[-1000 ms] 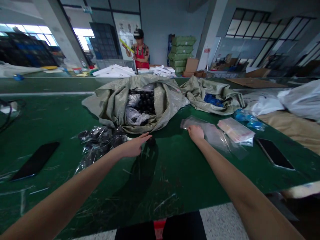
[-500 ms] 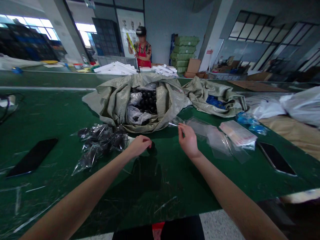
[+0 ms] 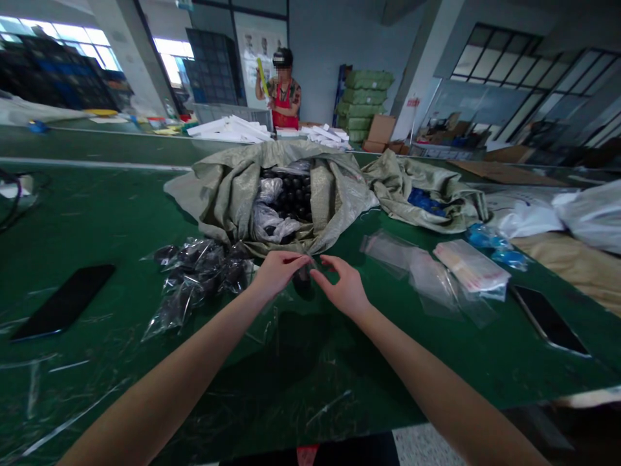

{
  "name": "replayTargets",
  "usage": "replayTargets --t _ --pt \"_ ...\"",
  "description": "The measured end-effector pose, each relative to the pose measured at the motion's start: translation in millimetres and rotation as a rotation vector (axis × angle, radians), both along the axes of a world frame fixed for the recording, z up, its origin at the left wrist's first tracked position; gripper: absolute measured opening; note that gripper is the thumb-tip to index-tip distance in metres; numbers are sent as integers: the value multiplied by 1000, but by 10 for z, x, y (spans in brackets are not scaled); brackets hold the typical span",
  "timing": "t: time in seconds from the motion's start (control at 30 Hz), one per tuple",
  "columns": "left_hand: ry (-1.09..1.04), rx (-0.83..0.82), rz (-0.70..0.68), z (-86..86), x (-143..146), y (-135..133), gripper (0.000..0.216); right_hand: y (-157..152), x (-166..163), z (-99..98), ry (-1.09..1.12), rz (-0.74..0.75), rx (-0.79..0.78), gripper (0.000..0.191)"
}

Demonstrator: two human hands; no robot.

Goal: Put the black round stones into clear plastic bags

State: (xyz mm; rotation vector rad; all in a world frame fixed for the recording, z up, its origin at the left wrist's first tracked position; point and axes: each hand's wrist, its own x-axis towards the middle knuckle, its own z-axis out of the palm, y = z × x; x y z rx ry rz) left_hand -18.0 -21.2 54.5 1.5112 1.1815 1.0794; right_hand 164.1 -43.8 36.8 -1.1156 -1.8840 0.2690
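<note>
My left hand (image 3: 277,270) and my right hand (image 3: 343,290) meet over the green table (image 3: 121,213), just in front of an open grey-green sack (image 3: 223,194) full of black round parts (image 3: 294,193). Both hands pinch the top of a thin clear plastic bag (image 3: 269,317), which hangs down toward me. A small black part (image 3: 303,279) sits between my fingertips; I cannot tell whether it is inside the bag. Left of my left hand lies a heap of black parts in clear bags (image 3: 196,275).
Loose clear bags (image 3: 392,249) and a stack of flat packets (image 3: 470,266) lie to the right. A dark phone (image 3: 63,301) lies at the left, another phone (image 3: 548,318) at the right. A second sack (image 3: 427,194) lies behind. A person in a red apron (image 3: 284,97) stands far back.
My right hand lifted a clear bag off the pile at the right and carried it left to meet my left hand. My left hand closed from flat to a pinch.
</note>
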Motion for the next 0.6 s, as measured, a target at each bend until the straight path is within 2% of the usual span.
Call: replayTargets --t 0.07,0.13,0.23,0.33,0.4,0.5,0.6 --pt "127 107 -48 111 18 17 32 45 -86 123 97 -1 -133 36" --pt "279 203 -35 248 41 25 33 105 -148 231 159 3 -185 25" --pt "434 322 66 434 77 28 29 196 -212 347 226 -62 -155 14" --pt "465 398 116 536 88 51 24 277 -269 436 226 -93 -116 13" --pt "458 414 139 566 65 82 23 339 -305 503 265 11 -145 17" --pt "425 393 155 592 -10 136 25 455 -349 608 404 231 -288 24" --pt "434 437 74 618 -91 178 23 580 -378 658 470 226 -380 25"
